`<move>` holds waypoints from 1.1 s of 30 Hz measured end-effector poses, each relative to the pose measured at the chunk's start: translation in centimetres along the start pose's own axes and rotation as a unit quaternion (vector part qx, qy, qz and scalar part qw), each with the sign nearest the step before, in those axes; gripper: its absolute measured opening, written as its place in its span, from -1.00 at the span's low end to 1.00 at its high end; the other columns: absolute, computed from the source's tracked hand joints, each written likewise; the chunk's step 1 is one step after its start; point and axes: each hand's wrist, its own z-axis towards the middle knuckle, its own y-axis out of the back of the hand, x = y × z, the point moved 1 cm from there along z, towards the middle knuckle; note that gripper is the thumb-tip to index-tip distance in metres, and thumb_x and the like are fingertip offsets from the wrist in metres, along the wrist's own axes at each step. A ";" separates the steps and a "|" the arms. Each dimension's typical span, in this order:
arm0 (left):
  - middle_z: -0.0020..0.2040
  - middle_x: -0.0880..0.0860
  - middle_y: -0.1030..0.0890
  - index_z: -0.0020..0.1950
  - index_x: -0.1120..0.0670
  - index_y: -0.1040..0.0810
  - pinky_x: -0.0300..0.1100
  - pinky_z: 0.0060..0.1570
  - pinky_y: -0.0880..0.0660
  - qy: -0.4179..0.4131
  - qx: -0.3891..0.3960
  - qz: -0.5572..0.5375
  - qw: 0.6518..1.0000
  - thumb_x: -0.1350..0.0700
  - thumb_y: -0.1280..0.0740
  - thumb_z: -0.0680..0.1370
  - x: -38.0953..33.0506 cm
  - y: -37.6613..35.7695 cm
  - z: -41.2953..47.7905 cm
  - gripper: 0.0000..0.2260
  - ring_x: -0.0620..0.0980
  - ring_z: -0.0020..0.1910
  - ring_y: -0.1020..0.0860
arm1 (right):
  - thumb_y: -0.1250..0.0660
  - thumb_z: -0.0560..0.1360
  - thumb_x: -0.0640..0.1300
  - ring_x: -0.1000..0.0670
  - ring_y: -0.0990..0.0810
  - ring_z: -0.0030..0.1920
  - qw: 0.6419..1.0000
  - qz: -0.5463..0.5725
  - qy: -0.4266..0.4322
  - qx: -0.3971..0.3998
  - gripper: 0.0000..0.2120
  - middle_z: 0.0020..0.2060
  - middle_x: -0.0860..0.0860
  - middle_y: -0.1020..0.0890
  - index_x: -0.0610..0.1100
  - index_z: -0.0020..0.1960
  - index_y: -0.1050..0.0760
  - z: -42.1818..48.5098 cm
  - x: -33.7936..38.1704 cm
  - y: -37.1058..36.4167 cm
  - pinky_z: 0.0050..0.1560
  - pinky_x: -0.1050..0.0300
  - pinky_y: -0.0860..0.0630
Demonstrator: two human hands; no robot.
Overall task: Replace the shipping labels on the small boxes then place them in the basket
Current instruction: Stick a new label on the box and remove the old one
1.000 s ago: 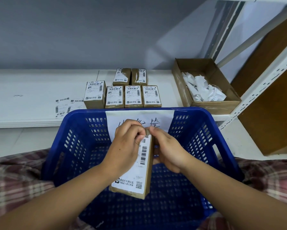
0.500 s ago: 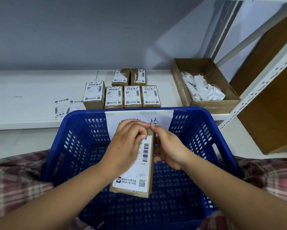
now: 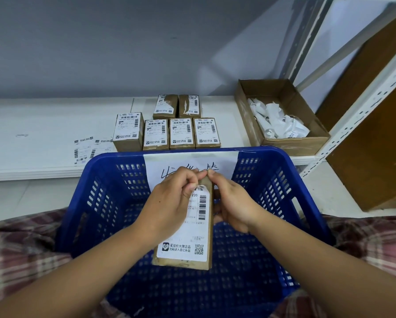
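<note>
My left hand (image 3: 169,207) is curled over the top of one small box (image 3: 181,263), its fingertips working at the upper edge of the old label (image 3: 185,237). That edge looks slightly lifted at the corner. My right hand (image 3: 233,205) clasps the box's right side and back to brace it, one fingertip meeting the left hand at the top. The box is held upright above the blue basket (image 3: 256,152), not resting in it. I judge the step to be peeling the old label. The next move calls for a firm pinch on the lifted corner and a steady downward pull while the right hand resists. Six labelled boxes (image 3: 182,134) wait on the shelf (image 3: 43,125), with fresh label sheets (image 3: 87,150) left of them. A carton (image 3: 291,143) of crumpled labels (image 3: 277,120) sits to their right.
</note>
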 end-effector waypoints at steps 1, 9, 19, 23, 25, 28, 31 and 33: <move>0.15 -0.31 -0.51 -0.12 -0.11 -0.31 -0.42 0.15 -0.37 -0.001 0.004 -0.002 1.000 0.07 -0.15 0.62 0.0 0.0 0.0 -0.87 -0.37 0.26 -0.40 | -0.07 0.64 0.14 0.00 -0.66 -0.27 1.000 0.000 -0.001 0.000 -0.64 -0.28 0.03 -0.68 -0.02 0.08 -0.57 0.0 0.0 0.0 -0.28 0.06 -0.59; 0.02 -0.33 -0.53 0.26 -0.25 -0.29 -0.58 -0.02 -0.32 0.017 -0.030 0.015 0.999 0.16 -0.43 0.47 0.1 0.3 0.1 -0.49 -0.42 0.06 -0.47 | -0.10 0.58 0.26 -0.04 -0.71 -0.07 1.000 -0.016 -0.019 0.002 -0.58 -0.12 -0.02 -0.72 0.04 0.20 -0.56 0.0 -0.3 0.3 -0.20 0.05 -0.62; -0.16 -0.13 -0.47 -0.06 0.03 -0.62 -0.48 -0.02 -0.28 -0.093 -0.080 0.131 0.984 0.02 -0.25 0.51 1.2 0.1 0.3 -0.82 -0.18 -0.10 -0.40 | -0.22 0.57 0.15 -0.06 -0.64 -0.04 0.999 -0.039 0.015 0.026 -0.61 -0.02 -0.08 -0.65 -0.07 0.25 -0.52 0.3 -0.2 0.3 -0.06 -0.09 -0.59; -0.09 -0.15 -0.43 -0.05 -0.03 -0.51 -0.37 -0.06 -0.34 -0.120 -0.083 0.128 0.981 0.08 -0.23 0.53 1.0 -0.1 0.1 -0.93 -0.13 -0.10 -0.45 | -0.18 0.61 0.11 0.02 -0.63 -0.20 0.997 -0.064 0.037 0.013 -0.65 -0.20 -0.01 -0.66 -0.06 0.20 -0.57 0.3 0.1 0.3 -0.28 0.12 -0.54; -0.08 -0.15 -0.43 -0.05 -0.06 -0.46 -0.38 -0.07 -0.34 -0.121 -0.081 0.125 0.981 0.08 -0.22 0.53 0.8 -0.1 0.1 -0.95 -0.15 -0.10 -0.45 | -0.18 0.61 0.11 0.03 -0.62 -0.23 0.997 -0.069 0.040 0.013 -0.66 -0.24 0.02 -0.66 -0.06 0.21 -0.57 0.3 0.0 0.4 -0.35 0.17 -0.49; -0.07 -0.15 -0.42 -0.07 -0.05 -0.43 -0.46 -0.09 -0.33 -0.109 -0.080 0.122 0.983 0.05 -0.20 0.53 0.6 -0.1 0.1 -0.96 -0.21 -0.12 -0.44 | -0.18 0.61 0.10 0.01 -0.64 -0.20 0.997 -0.063 0.037 0.015 -0.65 -0.20 -0.01 -0.66 -0.07 0.24 -0.55 0.4 -0.1 0.7 -0.36 0.16 -0.51; -0.06 -0.16 -0.42 -0.08 -0.03 -0.43 -0.52 -0.14 -0.34 -0.089 -0.084 0.102 0.987 0.05 -0.18 0.53 0.7 -0.1 0.0 -0.95 -0.22 -0.13 -0.45 | -0.19 0.60 0.11 -0.02 -0.65 -0.21 0.998 -0.051 0.029 0.014 -0.63 -0.18 -0.05 -0.67 -0.11 0.23 -0.55 0.4 0.0 0.8 -0.38 0.16 -0.52; -0.05 -0.16 -0.42 -0.08 -0.05 -0.40 -0.48 -0.13 -0.38 -0.075 -0.084 0.086 0.990 0.04 -0.16 0.53 0.7 -0.1 0.0 -0.96 -0.21 -0.10 -0.46 | -0.20 0.60 0.13 -0.04 -0.65 -0.20 0.999 -0.046 0.021 0.012 -0.61 -0.15 -0.07 -0.67 -0.12 0.22 -0.54 0.4 0.0 0.9 -0.38 0.15 -0.53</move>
